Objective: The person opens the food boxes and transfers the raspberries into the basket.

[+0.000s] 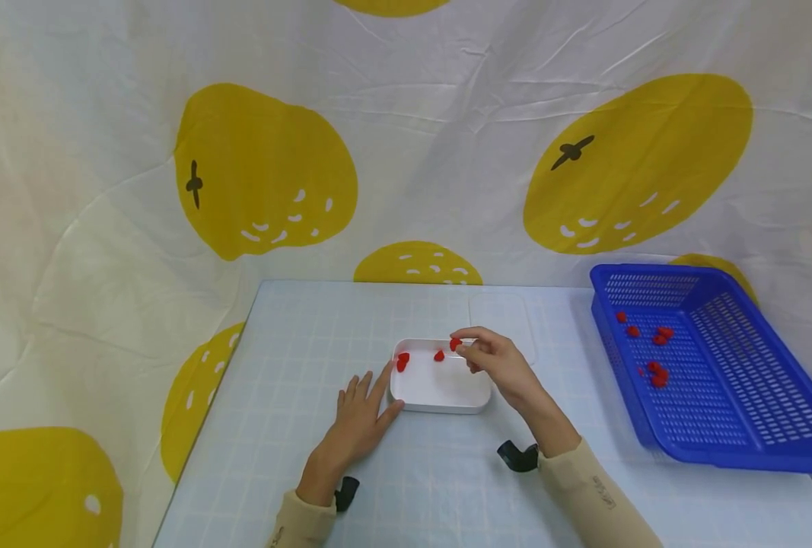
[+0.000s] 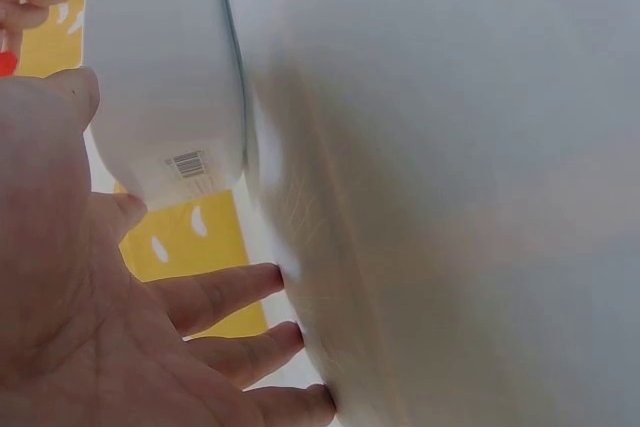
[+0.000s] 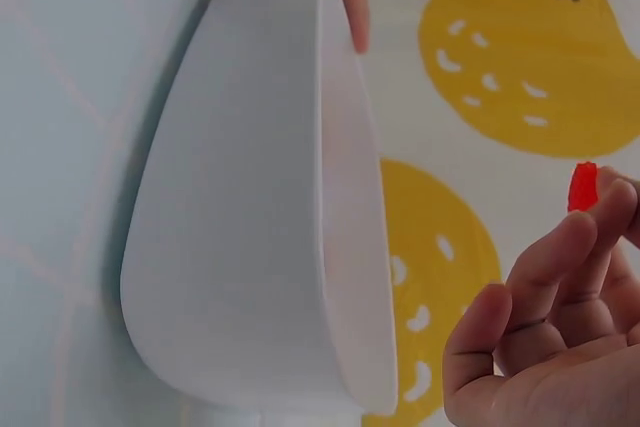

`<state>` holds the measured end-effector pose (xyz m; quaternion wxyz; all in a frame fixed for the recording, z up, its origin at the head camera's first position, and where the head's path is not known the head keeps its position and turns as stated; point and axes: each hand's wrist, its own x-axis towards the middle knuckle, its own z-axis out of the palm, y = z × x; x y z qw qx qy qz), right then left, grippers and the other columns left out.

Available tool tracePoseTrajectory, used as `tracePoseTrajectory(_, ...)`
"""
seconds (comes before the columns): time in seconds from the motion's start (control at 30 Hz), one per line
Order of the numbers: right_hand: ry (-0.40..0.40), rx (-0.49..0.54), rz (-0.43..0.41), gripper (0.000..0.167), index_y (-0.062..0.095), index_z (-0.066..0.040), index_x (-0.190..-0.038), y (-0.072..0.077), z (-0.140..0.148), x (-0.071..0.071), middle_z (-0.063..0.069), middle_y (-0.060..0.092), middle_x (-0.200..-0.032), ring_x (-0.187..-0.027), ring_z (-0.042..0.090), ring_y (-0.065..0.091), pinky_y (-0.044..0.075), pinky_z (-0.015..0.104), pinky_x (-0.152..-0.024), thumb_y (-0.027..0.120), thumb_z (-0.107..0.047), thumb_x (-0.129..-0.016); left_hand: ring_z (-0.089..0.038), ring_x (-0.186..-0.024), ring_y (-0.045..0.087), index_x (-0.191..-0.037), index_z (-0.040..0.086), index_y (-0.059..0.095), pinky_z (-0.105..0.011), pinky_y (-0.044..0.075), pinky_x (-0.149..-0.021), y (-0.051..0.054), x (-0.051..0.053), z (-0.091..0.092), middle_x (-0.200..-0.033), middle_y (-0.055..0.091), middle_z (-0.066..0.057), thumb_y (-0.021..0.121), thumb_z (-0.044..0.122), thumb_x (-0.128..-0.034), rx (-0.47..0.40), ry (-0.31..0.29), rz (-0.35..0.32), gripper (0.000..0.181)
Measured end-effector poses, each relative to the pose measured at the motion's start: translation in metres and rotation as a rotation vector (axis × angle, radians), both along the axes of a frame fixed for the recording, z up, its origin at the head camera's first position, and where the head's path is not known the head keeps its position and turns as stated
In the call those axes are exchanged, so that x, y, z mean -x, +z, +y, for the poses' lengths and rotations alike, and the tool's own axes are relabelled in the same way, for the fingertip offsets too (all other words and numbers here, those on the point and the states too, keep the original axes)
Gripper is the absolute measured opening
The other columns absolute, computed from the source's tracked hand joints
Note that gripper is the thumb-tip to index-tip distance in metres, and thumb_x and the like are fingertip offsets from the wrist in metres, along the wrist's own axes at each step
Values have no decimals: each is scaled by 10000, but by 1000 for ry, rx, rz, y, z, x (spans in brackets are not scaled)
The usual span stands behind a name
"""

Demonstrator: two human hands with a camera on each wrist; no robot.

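Observation:
A shallow white box with rounded corners sits mid-table, a few small red pieces inside along its far side. My left hand rests at the box's left end, thumb and index finger touching its wall, the other fingers spread straight on the table. Above the box's far right part, my right hand pinches a small red piece between thumb and fingertips. In the right wrist view this red piece looks short and rough-edged; its exact kind is unclear. A barcode label shows on the box in the left wrist view.
To the right stands a blue perforated basket holding several red pieces. A clear, flat, rounded sheet like a lid lies behind the box. A white curtain printed with yellow fruit hangs beyond the table's back edge.

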<state>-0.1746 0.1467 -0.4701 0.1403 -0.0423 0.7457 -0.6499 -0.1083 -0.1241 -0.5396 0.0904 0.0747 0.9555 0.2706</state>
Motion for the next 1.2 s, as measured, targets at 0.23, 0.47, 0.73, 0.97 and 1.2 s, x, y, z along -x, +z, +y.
tracePoseTrajectory(0.23, -71, -17, 12, 377, 634, -39, -1286, 2, 22, 0, 231, 566, -845, -875, 498, 548, 505, 377, -839, 677, -249, -977, -485, -1456, 174, -1618, 315, 142, -689, 98, -1130, 2, -2, 0, -1583, 297, -220, 510, 553, -999, -4, -5, 14, 758)
tracePoseTrajectory(0.47, -124, -68, 39, 423, 623, -56, -1307, 9, 52, -2, 89, 624, -858, -865, 383, 589, 481, 399, -889, 674, -314, -975, -477, -1464, 162, -1618, 318, 139, -679, 97, -1136, 3, -3, 1, -1591, 289, -212, 515, 543, -999, 9, 6, 8, 758)
tracePoseTrajectory(0.73, -190, -92, 67, 369, 615, -75, -1301, 23, 91, -7, 6, 661, -925, -827, 213, 597, 521, 282, -834, 634, -292, -1003, -482, -1461, 168, -1617, 309, 149, -686, 104, -1131, 1, -3, 1, -1588, 293, -213, 512, 545, -1000, 11, 7, 17, 755)
tracePoseTrajectory(0.97, -262, -43, 72, 339, 629, -90, -1281, 40, 135, -14, -42, 661, -875, -791, 170, 603, 543, 212, -765, 659, -260, -989, -482, -1458, 175, -1618, 312, 143, -690, 107, -1128, -1, -2, 0, -1587, 296, -214, 517, 542, -999, 11, 2, 25, 759)
tracePoseTrajectory(1.2, -376, -6, 46, 306, 656, -195, -1238, 60, 181, -16, -53, 663, -872, -776, 135, 603, 511, 215, -759, 702, -293, -952, -479, -1464, 158, -1618, 318, 143, -687, 90, -1132, -1, -2, -1, -1591, 288, -211, 498, 561, -1000, -3, 0, 19, 753)
